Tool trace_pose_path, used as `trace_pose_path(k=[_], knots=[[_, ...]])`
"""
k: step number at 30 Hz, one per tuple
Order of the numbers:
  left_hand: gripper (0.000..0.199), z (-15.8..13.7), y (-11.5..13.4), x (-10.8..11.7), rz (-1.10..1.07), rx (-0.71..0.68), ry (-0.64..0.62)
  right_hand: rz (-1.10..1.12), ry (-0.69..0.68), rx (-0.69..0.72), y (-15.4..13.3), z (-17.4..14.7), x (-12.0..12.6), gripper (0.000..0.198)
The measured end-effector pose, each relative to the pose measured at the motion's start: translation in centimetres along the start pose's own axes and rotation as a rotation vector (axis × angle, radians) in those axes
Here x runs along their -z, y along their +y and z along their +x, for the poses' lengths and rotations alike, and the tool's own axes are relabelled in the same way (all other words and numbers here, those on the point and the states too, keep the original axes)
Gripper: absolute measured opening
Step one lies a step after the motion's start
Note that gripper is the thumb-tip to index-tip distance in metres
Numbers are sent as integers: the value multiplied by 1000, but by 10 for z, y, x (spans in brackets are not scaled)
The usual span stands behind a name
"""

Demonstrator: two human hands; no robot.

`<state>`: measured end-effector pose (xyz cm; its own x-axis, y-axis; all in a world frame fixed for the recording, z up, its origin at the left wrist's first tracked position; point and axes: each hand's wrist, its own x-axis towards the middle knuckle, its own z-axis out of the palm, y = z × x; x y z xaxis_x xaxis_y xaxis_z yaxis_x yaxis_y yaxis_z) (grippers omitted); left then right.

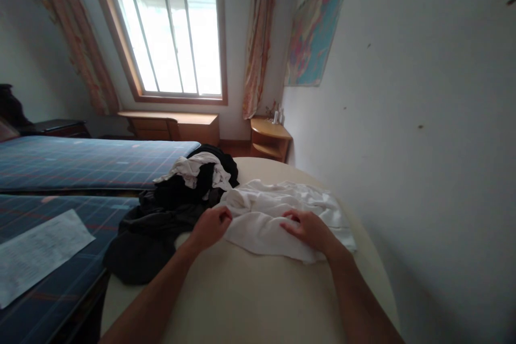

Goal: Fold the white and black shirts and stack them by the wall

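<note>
A crumpled white garment (pixel 262 231) lies spread on the round cream table (pixel 250 301); its exact kind is hard to tell from its folds. At its left edge, my left hand (pixel 212 226) is closed, with curled fingers pinching the cloth. My right hand (pixel 310 228) rests on the right part of the same garment, thumb and fingers apart. Left of my left hand is a heap of dark clothes (pixel 161 220), with a light, whitish cloth (pixel 193 166) bunched on top.
Two blue plaid mattresses (pixel 92 158) lie to the left, the nearer one bearing a printed paper sheet (pixel 44 252). A white wall (pixel 423 172) stands close on the right. Beyond the table are a wooden desk (pixel 193 122) and a corner shelf (pixel 270 130) below the window (pixel 169 37).
</note>
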<state>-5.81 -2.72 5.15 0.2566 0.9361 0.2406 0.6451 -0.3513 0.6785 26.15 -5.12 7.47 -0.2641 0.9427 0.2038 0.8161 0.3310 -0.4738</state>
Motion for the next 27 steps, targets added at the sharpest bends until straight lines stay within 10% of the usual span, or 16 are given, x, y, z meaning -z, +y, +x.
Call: trace_pose_path(k=[5,7,12,15,23,27], knots=[[51,-16,18,27,-619,53,-871,188,-384,6,-20,-10,11,56],[57,-15,18,26,-597,37,-755,238,-426,20,-27,-12,12,55],[36,-4,6,-7,-71,-187,23,20,-97,65,-30,-6,-10,45],[53,-5,1,-23,92,-327,-16,-30,-144,67,-22,-4,-22,76],[28,-18,21,-20,19,-173,-477,119,-451,-99,-27,-12,-5,42],[32,-11,18,-18,-31,-93,-323,54,-151,3,-24,-2,-16,30]])
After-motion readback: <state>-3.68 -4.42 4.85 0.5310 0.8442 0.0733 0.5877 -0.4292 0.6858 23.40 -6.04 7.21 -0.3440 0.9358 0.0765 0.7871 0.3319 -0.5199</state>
